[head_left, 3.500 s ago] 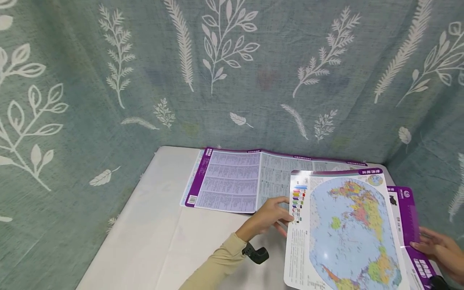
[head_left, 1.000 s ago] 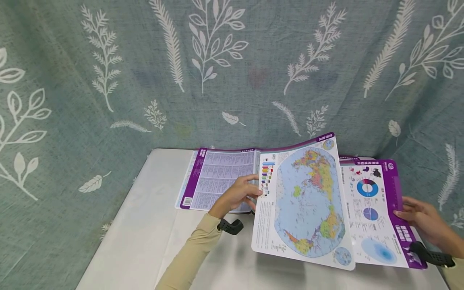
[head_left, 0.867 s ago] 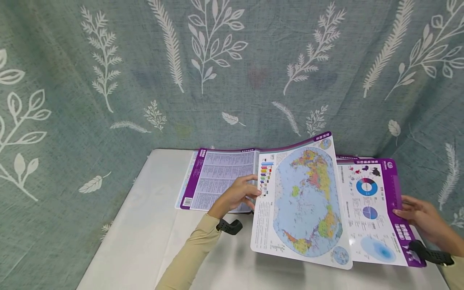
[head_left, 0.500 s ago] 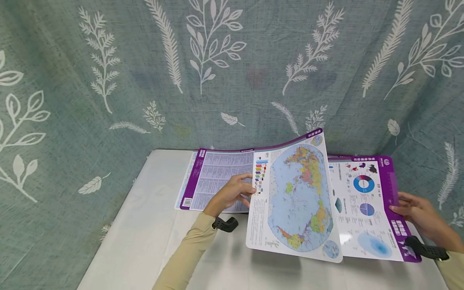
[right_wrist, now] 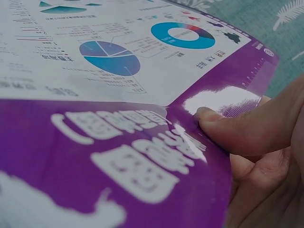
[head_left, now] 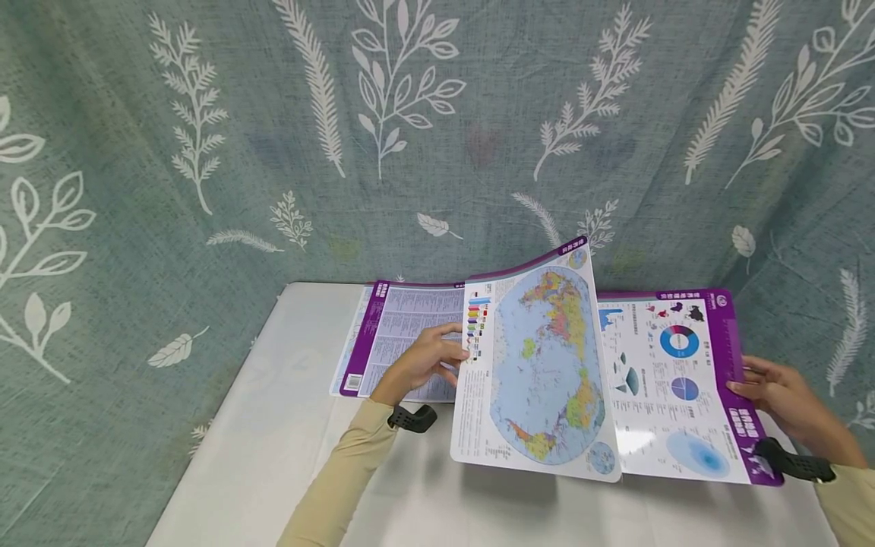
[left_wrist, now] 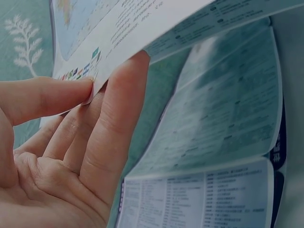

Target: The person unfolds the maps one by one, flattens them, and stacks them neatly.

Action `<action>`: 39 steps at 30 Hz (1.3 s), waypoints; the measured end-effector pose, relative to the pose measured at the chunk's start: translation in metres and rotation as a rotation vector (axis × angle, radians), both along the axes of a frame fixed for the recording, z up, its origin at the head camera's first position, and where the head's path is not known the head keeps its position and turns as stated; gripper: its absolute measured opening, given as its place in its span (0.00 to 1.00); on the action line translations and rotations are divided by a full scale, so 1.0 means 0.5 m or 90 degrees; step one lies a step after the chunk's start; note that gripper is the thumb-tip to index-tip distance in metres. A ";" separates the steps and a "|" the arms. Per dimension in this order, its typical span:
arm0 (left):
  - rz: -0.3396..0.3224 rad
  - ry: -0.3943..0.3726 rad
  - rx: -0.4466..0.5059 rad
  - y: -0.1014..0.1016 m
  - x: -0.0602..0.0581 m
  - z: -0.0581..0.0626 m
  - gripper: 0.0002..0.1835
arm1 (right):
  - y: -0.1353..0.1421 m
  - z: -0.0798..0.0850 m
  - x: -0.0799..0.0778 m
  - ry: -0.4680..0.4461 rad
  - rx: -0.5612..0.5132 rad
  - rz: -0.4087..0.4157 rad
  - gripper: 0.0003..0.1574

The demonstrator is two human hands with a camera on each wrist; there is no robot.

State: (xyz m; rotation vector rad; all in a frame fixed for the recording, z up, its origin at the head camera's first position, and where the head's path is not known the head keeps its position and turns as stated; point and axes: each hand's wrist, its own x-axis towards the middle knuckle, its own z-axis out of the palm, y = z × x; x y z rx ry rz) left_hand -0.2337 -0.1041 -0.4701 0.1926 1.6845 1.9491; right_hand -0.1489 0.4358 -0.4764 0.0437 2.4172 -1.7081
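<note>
A folded world map (head_left: 540, 372) with glossy sheets is held up above the table. My left hand (head_left: 422, 357) pinches the left edge of its map panel between thumb and fingers; the left wrist view shows the thumb (left_wrist: 57, 97) on the printed side and fingers behind. At the right, my right hand (head_left: 775, 391) grips the purple border of a chart panel (head_left: 673, 387), thumb on top, as the right wrist view confirms. The map panel overlaps the chart panel's left part. Behind my left hand lies a purple-edged text sheet (head_left: 410, 319); how it joins the held panels is hidden.
The white table (head_left: 273, 425) extends under and in front of the sheets. A grey-green curtain (head_left: 410, 152) with white leaf prints hangs behind the table and along both sides. A pale blue sheet edge (head_left: 346, 342) sticks out left of the text sheet.
Both hands have moved left with the panels, the left hand further over the text sheet. Compared with the earliest frame, more of the chart panel shows beside the map panel.
</note>
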 end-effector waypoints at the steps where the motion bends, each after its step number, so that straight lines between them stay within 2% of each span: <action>1: 0.001 0.002 -0.002 -0.002 -0.001 0.001 0.27 | -0.001 0.000 -0.001 -0.001 0.000 -0.002 0.23; 9: 0.006 -0.002 -0.008 -0.020 -0.007 0.000 0.28 | -0.008 0.000 -0.008 0.006 0.010 -0.013 0.23; 21: 0.015 -0.005 -0.003 -0.046 -0.017 -0.006 0.28 | -0.009 0.003 -0.020 0.015 -0.016 -0.004 0.23; 30: 0.032 -0.008 -0.002 -0.069 -0.021 0.001 0.29 | -0.018 0.000 -0.034 0.012 0.010 -0.019 0.21; 39: 0.041 -0.010 0.003 -0.088 -0.029 -0.006 0.28 | -0.019 0.003 -0.044 0.018 -0.011 -0.017 0.21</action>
